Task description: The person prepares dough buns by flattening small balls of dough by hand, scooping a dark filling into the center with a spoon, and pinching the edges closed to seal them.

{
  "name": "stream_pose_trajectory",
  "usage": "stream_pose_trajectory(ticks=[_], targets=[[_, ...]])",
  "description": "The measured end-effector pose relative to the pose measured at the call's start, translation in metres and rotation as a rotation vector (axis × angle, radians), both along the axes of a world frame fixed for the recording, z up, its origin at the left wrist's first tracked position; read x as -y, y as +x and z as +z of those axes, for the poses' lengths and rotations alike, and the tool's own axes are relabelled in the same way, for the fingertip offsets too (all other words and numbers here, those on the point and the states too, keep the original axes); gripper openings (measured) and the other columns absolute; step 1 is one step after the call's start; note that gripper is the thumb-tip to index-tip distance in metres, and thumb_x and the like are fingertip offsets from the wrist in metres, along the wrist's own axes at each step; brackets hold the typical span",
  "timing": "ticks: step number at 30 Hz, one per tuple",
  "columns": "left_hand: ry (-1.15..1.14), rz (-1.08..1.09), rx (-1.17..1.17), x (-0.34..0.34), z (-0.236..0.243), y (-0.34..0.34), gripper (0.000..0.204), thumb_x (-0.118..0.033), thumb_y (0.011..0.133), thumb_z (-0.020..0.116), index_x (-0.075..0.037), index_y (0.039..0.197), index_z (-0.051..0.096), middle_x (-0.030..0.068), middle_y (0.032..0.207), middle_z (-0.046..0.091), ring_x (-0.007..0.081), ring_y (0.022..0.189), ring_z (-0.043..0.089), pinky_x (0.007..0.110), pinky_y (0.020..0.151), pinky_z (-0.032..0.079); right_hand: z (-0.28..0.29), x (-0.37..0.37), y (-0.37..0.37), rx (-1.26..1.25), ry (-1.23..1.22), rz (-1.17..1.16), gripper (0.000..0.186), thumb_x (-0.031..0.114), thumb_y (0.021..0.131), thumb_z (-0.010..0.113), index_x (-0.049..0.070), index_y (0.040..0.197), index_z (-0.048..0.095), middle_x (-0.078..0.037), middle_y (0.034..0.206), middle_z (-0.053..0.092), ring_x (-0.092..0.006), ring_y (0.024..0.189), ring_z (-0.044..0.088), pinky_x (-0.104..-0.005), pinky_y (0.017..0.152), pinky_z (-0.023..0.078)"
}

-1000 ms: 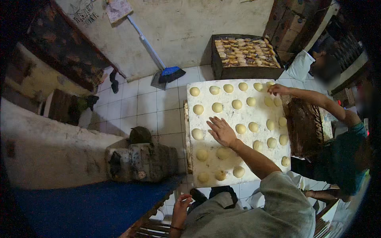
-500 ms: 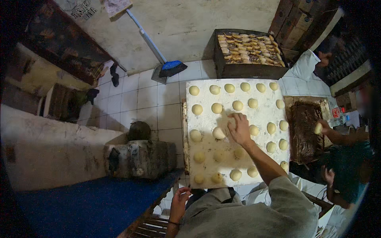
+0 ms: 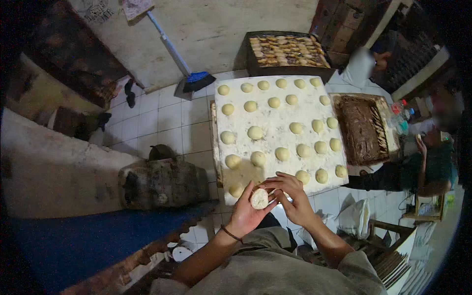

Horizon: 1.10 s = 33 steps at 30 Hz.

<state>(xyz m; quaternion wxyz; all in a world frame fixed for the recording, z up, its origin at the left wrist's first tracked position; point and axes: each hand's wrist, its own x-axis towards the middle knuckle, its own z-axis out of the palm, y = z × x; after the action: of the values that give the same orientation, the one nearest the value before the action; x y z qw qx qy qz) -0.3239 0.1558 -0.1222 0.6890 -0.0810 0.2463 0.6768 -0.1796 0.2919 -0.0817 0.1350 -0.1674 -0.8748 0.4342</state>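
We cupped 1 dough ball point(image 3: 259, 198) in our left hand point(image 3: 244, 212), right hand point(image 3: 290, 196) fingertips pinching its edge, just off the floured board point(image 3: 275, 115). About 20 shaped balls sat there; bare spots remained.

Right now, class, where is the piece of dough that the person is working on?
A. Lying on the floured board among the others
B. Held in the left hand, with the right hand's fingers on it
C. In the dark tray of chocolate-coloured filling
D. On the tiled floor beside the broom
B: the dough piece sits in the palm of the left hand while the right hand touches it, just off the near edge of the floured board.
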Motion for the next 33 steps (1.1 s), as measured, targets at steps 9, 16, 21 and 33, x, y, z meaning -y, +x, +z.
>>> stream_pose_trajectory(ticks=[9,16,21,33], targets=[[-0.012,-0.244,0.157,0.077,-0.007,0.09,0.051,-0.043,0.114,0.042,0.002,0.13,0.059,0.0138,0.125,0.066,0.0238,0.113,0.065,0.037,0.103,0.053,0.026,0.146,0.123,0.29,0.315,-0.154,0.064,0.046,0.105,0.051,0.015,0.16,0.042,-0.012,0.164,0.044,-0.0314,0.154,0.037,-0.0637,0.125,0.011],[0.314,-0.438,0.497,0.117,-0.042,0.125,0.057,-0.047,0.113,0.041,0.005,0.131,0.055,0.0164,0.129,0.065,0.0292,0.12,0.064,0.04,0.114,0.048,0.039,0.205,0.168,0.324,0.278,-0.14,0.063,0.044,0.107,0.045,0.013,0.161,0.042,-0.01,0.168,0.039,-0.0324,0.157,0.032,-0.0632,0.125,0.01],[0.16,-0.394,-0.196,0.123,0.003,0.162,0.043,-0.039,0.111,0.052,0.0,0.127,0.061,0.0116,0.12,0.068,0.0248,0.115,0.064,0.036,0.104,0.05,0.018,0.218,0.199,0.243,0.366,-0.376,0.066,0.044,0.107,0.05,0.016,0.164,0.034,-0.008,0.169,0.037,-0.0297,0.156,0.033,-0.0631,0.124,0.013],[0.208,-0.444,-1.194,0.137,0.05,0.229,0.036,-0.019,0.103,0.069,0.005,0.129,0.064,0.0111,0.123,0.07,0.0139,0.108,0.067,0.028,0.09,0.055,-0.034,0.241,0.277,-0.146,-0.741,-0.698,0.028,0.018,0.105,0.067,-0.002,0.124,0.067,-0.01,0.109,0.073,-0.0146,0.098,0.07,-0.0306,0.089,0.059]])
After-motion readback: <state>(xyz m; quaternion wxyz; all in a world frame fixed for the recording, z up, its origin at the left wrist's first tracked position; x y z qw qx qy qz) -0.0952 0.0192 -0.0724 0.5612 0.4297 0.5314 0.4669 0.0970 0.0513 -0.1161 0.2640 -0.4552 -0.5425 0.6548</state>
